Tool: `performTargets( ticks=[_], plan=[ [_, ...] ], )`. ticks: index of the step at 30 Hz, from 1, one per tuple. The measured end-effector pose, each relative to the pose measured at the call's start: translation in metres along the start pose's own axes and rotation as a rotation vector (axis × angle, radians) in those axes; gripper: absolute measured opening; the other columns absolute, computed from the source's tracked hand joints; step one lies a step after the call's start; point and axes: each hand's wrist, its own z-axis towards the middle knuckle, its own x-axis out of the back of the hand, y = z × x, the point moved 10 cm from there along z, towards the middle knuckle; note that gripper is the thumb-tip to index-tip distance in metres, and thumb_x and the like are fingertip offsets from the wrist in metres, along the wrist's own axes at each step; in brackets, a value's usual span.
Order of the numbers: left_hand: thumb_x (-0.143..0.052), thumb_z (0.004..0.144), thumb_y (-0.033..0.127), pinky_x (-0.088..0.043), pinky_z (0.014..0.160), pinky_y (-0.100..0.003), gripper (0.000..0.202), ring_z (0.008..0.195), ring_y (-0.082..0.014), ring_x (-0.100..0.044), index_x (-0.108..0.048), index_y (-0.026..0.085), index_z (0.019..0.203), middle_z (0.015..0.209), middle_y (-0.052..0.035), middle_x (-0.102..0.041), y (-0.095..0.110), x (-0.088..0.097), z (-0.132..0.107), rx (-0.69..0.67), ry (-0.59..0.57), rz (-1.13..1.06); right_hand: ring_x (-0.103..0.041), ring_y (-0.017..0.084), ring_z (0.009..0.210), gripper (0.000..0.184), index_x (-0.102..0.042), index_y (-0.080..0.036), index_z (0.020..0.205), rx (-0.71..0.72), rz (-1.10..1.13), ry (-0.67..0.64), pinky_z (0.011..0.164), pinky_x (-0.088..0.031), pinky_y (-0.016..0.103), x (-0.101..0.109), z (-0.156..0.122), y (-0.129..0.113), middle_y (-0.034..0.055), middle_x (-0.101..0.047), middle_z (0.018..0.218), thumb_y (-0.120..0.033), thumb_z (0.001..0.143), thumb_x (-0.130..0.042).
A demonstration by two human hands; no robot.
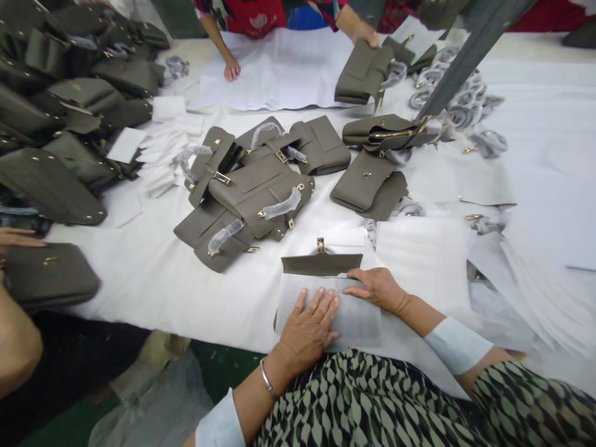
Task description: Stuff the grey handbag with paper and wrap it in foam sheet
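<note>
A grey-green handbag (321, 264) lies at the table's near edge, its flap turned away from me and a gold clasp (320, 244) at the far end. Over its body rests a thin, whitish translucent sheet (358, 320). My left hand (310, 326) is spread flat on this sheet, fingers pointing away. At the sheet's upper right corner is my right hand (379, 288), its thumb and fingers apart and touching the sheet. The undersides of both hands are hidden.
Several similar bags (261, 192) with wrapped handles lie mid-table. More bags are heaped (79, 105) at far left. White sheets (423, 261) are stacked to the right. A slanted metal post (465, 62) rises at right. Co-workers' hands (365, 32) handle bags across the table and at left.
</note>
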Motion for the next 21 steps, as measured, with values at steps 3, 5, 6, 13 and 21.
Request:
performTargets(
  ticks=[3, 5, 6, 13, 21],
  plan=[
    [-0.035, 0.095, 0.053, -0.017, 0.116, -0.057, 0.064, 0.143, -0.0244, -0.017, -0.022, 0.018, 0.147, 0.153, -0.007, -0.03, -0.001, -0.001, 0.002, -0.044, -0.008, -0.01, -0.067, 0.02, 0.067, 0.046, -0.065, -0.018, 0.102, -0.018, -0.005, -0.018, 0.06, -0.038, 0.027, -0.001, 0.0, 0.003, 0.0051, -0.072, 0.078, -0.059, 0.089, -0.049],
    [-0.033, 0.095, 0.053, -0.016, 0.116, -0.057, 0.064, 0.144, -0.0236, -0.015, -0.021, 0.018, 0.147, 0.154, -0.0055, -0.028, 0.0, -0.002, 0.002, -0.071, -0.024, -0.008, -0.067, 0.02, 0.067, 0.045, -0.065, -0.018, 0.103, -0.026, -0.012, -0.029, 0.059, -0.037, 0.027, -0.002, 0.0, 0.004, 0.0054, -0.072, 0.078, -0.057, 0.092, -0.045],
    [-0.032, 0.095, 0.054, -0.016, 0.116, -0.057, 0.065, 0.144, -0.0233, -0.015, -0.021, 0.018, 0.147, 0.154, -0.005, -0.027, 0.001, -0.003, 0.003, -0.073, -0.032, -0.006, -0.067, 0.02, 0.066, 0.045, -0.065, -0.018, 0.103, -0.029, -0.016, -0.035, 0.059, -0.036, 0.027, -0.002, 0.001, 0.005, 0.0055, -0.072, 0.077, -0.056, 0.093, -0.044],
    [-0.027, 0.09, 0.066, -0.02, 0.113, -0.058, 0.079, 0.143, -0.0291, -0.017, -0.021, 0.013, 0.147, 0.154, -0.0123, -0.026, 0.007, -0.013, 0.004, -0.018, 0.006, 0.047, -0.066, 0.019, 0.068, 0.043, -0.063, -0.019, 0.105, -0.042, -0.036, -0.033, 0.058, -0.034, 0.027, 0.0, 0.009, 0.006, 0.0045, -0.072, 0.078, -0.054, 0.095, -0.041],
    [-0.035, 0.08, 0.077, -0.017, 0.113, -0.06, 0.095, 0.142, -0.0342, -0.018, -0.021, 0.012, 0.148, 0.154, -0.0169, -0.023, 0.002, -0.025, 0.01, 0.071, -0.058, 0.003, -0.064, 0.022, 0.078, 0.034, -0.063, -0.016, 0.106, -0.027, -0.04, 0.002, 0.068, -0.039, 0.031, 0.011, 0.016, -0.001, 0.0084, -0.071, 0.086, -0.042, 0.096, -0.044]
  ],
)
